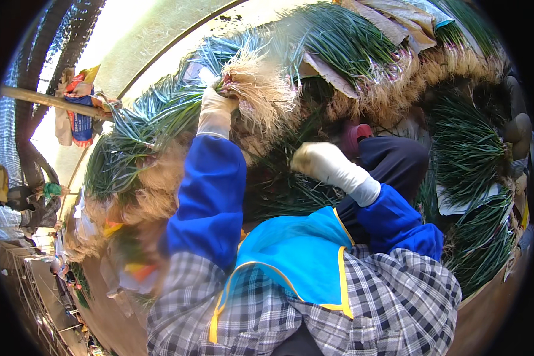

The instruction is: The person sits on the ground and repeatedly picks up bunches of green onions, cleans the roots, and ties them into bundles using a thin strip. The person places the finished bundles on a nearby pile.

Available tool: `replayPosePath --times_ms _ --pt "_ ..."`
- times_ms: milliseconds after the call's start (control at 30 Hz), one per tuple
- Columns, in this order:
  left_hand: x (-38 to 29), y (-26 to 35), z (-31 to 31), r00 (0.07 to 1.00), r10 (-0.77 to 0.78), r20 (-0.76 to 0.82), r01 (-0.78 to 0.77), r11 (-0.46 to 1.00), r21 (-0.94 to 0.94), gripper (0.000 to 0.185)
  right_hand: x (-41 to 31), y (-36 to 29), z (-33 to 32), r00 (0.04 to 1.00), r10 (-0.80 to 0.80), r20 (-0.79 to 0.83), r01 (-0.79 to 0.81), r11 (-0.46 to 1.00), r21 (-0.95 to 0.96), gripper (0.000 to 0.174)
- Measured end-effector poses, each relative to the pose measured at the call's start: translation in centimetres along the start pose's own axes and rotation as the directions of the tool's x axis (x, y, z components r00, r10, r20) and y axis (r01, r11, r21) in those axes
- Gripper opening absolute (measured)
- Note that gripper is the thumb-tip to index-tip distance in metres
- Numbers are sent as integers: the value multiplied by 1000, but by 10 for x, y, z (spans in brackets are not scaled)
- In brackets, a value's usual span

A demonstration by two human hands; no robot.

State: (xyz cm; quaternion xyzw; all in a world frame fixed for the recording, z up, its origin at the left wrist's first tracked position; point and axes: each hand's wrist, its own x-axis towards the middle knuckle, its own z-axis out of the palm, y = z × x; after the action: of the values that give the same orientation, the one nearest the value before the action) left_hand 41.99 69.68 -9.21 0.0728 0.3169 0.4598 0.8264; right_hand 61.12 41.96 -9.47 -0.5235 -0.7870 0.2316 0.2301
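My left hand [217, 113], in a pale glove, grips a bunch of spring onions [260, 86] near the root end. Its long tan roots fan out to the right of the hand, and green leaves trail to the left. The bunch is held at the pile of spring onions [138, 133] along the far side. My right hand [320, 162], also gloved and with stained fingers, hovers in front of my bent knee [396, 155]. Its fingers are curled in, and nothing shows in them. Loose dark green leaves [293, 196] lie below and between the hands.
More spring onions [347, 35] are stacked at the back, roots towards me, with brown paper [396, 18] over some. Further bunches [467, 147] lie on the right. A pinkish-red object [358, 133] is by my knee. On the left, a wooden pole [53, 101] carries a printed sack [81, 115].
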Motion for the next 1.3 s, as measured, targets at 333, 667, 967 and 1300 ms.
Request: replayPosePath --times_ms 333,667,967,1300 --pt "31 21 -36 934 -229 273 195 970 145 35 87 10 -4 838 152 -525 -59 980 190 27" --pt "-30 -20 16 992 -44 118 48 998 -28 26 -3 -17 -64 981 188 45 -116 384 916 17" --pt "-11 -12 0 998 65 7 -65 988 138 26 0 22 -2 978 199 57 -194 977 -84 41" --pt "-15 -19 -5 989 102 -108 -84 984 158 19 96 1 -31 952 305 25 -120 298 947 21"
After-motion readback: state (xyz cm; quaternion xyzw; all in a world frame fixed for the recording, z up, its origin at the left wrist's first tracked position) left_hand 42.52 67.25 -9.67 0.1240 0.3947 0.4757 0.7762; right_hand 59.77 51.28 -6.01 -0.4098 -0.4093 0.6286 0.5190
